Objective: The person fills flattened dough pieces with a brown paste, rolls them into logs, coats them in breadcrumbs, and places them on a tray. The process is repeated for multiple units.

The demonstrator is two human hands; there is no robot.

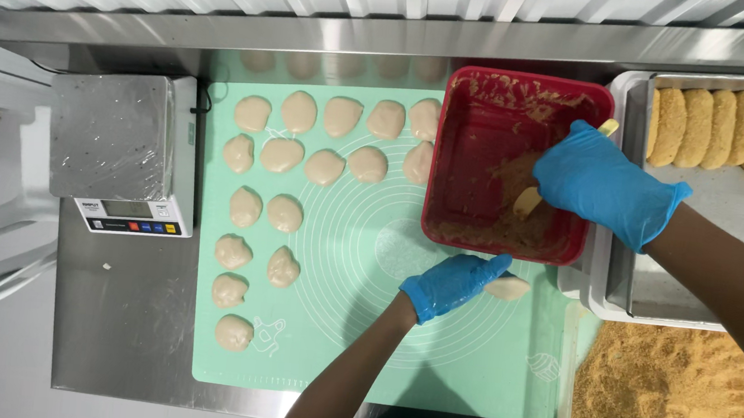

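Bare mat (352,325) lies open below; dough pieces (304,162) crowd its left.

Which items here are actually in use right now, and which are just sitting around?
In use: left hand on a dough piece; right hand holding a spatula in the red tub; green mat.
Idle: scale; breaded patties; crumb tray; other dough pieces.

The brushed stainless-steel table (125,322) looked dully glossy; on it lay a matt mint-green silicone mat (359,344) and, on the mat, a glossy red rectangular plastic tub (450,153). Both thin blue rubber gloves (451,283) looked smooth.
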